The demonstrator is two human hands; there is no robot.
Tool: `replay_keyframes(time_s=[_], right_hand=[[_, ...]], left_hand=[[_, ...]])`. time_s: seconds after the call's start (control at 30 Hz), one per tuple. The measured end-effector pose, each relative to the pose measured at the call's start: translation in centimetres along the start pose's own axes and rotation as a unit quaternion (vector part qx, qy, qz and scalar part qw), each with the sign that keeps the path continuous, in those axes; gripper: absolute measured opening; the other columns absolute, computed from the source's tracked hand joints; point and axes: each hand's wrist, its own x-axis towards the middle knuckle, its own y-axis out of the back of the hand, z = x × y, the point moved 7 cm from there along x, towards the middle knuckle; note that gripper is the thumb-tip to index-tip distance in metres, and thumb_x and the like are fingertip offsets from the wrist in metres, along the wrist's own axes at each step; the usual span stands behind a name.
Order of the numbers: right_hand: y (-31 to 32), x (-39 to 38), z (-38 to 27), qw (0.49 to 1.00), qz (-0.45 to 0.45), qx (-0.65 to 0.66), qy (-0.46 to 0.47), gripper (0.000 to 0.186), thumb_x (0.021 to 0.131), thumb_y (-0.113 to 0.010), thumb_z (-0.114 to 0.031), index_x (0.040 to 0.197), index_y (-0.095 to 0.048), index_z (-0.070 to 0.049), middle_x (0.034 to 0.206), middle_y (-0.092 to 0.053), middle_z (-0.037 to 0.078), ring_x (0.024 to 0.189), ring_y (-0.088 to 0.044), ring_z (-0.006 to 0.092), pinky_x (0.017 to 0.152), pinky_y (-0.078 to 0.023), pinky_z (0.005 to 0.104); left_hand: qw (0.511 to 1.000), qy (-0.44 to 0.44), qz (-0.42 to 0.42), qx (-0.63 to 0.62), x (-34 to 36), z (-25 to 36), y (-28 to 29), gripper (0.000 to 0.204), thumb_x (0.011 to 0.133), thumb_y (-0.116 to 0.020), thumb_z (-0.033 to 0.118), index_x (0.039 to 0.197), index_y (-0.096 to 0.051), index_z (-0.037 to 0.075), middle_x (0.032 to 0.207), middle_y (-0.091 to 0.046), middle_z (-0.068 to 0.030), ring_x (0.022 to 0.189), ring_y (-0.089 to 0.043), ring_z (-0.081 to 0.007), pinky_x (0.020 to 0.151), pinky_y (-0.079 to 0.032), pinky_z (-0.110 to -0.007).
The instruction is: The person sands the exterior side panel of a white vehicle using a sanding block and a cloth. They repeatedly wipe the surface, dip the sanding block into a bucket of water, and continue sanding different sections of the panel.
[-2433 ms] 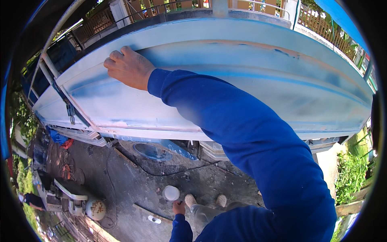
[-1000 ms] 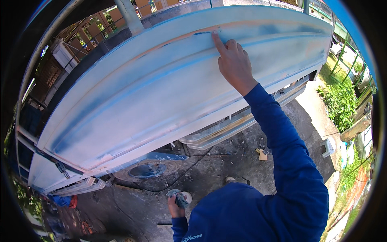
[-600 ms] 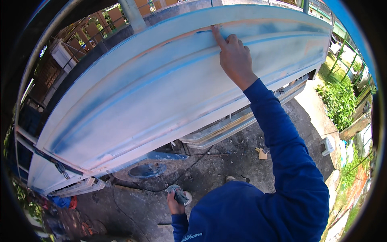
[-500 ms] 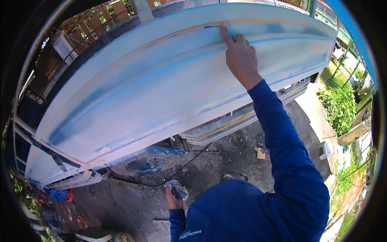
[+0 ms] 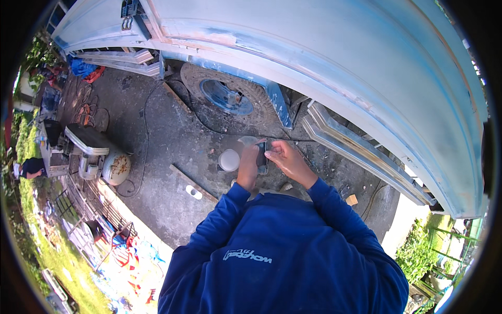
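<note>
My left hand (image 5: pixel 248 168) is closed around a dark grey sheet (image 5: pixel 263 156) that looks like folded sandpaper. A paler grey flap shows beyond its fingers; I cannot make out whether it is the same piece. My right hand (image 5: pixel 293 163) pinches the sheet's right edge with thumb and fingertips. Both hands are close together in front of my body, above the stained concrete. Just left of them is a round white tub or lid (image 5: pixel 228 160). Ahead stretches a large white and blue vehicle body panel (image 5: pixel 334 47), patchy with filler and paint; neither hand touches it.
Under the panel are a tyre with a blue rim (image 5: pixel 226 97) and a long metal step (image 5: pixel 361 152). A cable (image 5: pixel 201 123) crosses the floor. An air compressor (image 5: pixel 112 162) stands left, near a wooden strip (image 5: pixel 192 182). A small wood block (image 5: pixel 351 200) lies right.
My right hand has left the panel, where its finger touched an orange-brown line, and come down to the sheet in my left hand. The view has swung down and left.
</note>
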Motion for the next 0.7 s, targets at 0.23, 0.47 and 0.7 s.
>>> replay_keyframes(time_s=[0.23,0.47,0.7], right_hand=[[-6.8,2.1,4.8,0.990,-0.068,0.021,-0.120,0.026,0.096,-0.056,-0.013,0.118,-0.058,0.001,0.089,-0.064,0.007,0.072,-0.062,0.0123,0.057,-0.051,0.0315],[0.2,-0.6,11.1,0.978,0.063,-0.139,-0.139,0.029,0.096,-0.050,-0.016,0.118,-0.058,0.001,0.102,-0.068,0.022,0.087,-0.069,0.0390,0.074,-0.053,0.0485],[9.1,-17.8,27.3,0.867,0.296,-0.179,-0.359,0.032,0.089,-0.053,-0.015,0.114,-0.066,0.000,0.106,-0.071,0.028,0.104,-0.068,0.0452,0.090,-0.052,0.0530]], left_hand=[[0.988,0.146,0.003,-0.059,-2.5,-3.1,8.0,0.039,0.108,-0.048,0.022,0.140,-0.057,0.002,0.135,-0.061,-0.0114,0.123,-0.058,-0.0187,0.105,-0.046,-0.034],[0.961,0.241,0.138,-0.009,-3.7,-10.5,24.1,0.083,0.092,-0.070,0.007,0.162,-0.026,0.011,0.118,-0.063,-0.0086,0.095,-0.065,-0.0175,0.078,-0.055,-0.033],[0.931,0.317,0.151,0.101,-1.2,-12.4,35.4,0.028,0.098,-0.067,0.041,0.102,-0.055,0.015,0.073,-0.057,-0.0017,0.055,-0.059,-0.0175,0.045,-0.047,-0.031]])
